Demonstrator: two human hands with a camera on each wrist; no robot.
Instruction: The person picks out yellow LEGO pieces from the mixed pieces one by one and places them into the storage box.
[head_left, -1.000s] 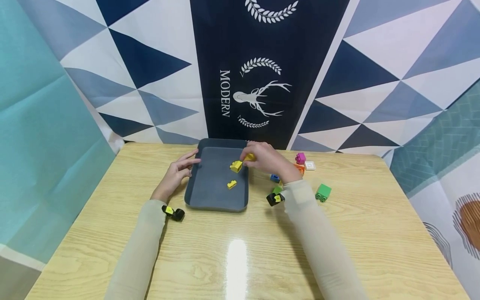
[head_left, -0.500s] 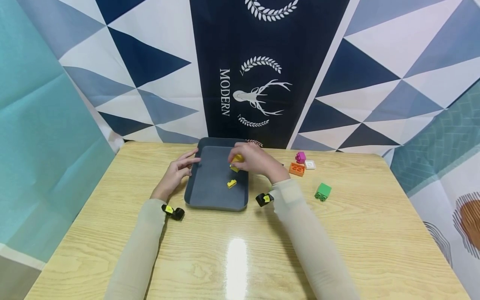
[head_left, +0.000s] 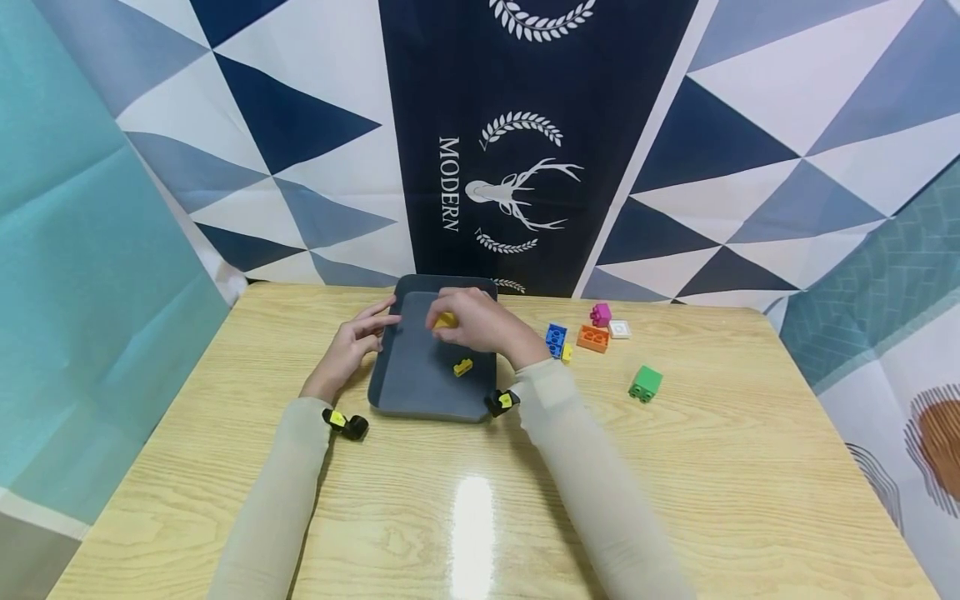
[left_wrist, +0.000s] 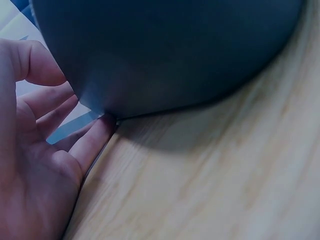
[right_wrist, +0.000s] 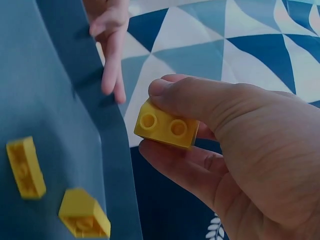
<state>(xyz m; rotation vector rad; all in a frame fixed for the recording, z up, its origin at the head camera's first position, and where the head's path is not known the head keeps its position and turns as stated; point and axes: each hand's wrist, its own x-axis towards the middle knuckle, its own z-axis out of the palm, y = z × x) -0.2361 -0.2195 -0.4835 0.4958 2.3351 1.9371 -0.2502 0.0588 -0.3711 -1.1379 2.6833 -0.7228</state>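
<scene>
Over the dark grey tray (head_left: 420, 392), my right hand (head_left: 480, 323) pinches a yellow toy brick (right_wrist: 167, 125) between thumb and fingers; two studs show on it in the right wrist view. Inside the tray lie a thin yellow brick (head_left: 463, 367) and a chunkier yellow brick with a slanted side (right_wrist: 84, 214), which the hand covers in the head view. My left hand (head_left: 351, 350) rests at the tray's left rim with its fingers spread. In the left wrist view, its fingertips touch the outside of the tray wall (left_wrist: 165, 60).
Right of the tray, on the wooden table (head_left: 375, 517), lie a blue brick (head_left: 556, 337), a small yellow piece (head_left: 567, 353), an orange brick (head_left: 593, 338), a magenta brick (head_left: 601, 314), a white piece (head_left: 620, 329) and a green brick (head_left: 646, 383). A patterned cloth hangs behind.
My right hand has moved left over the tray with the yellow brick in its grip, uncovering the blue and orange bricks on the table. The left hand stays at the rim.
</scene>
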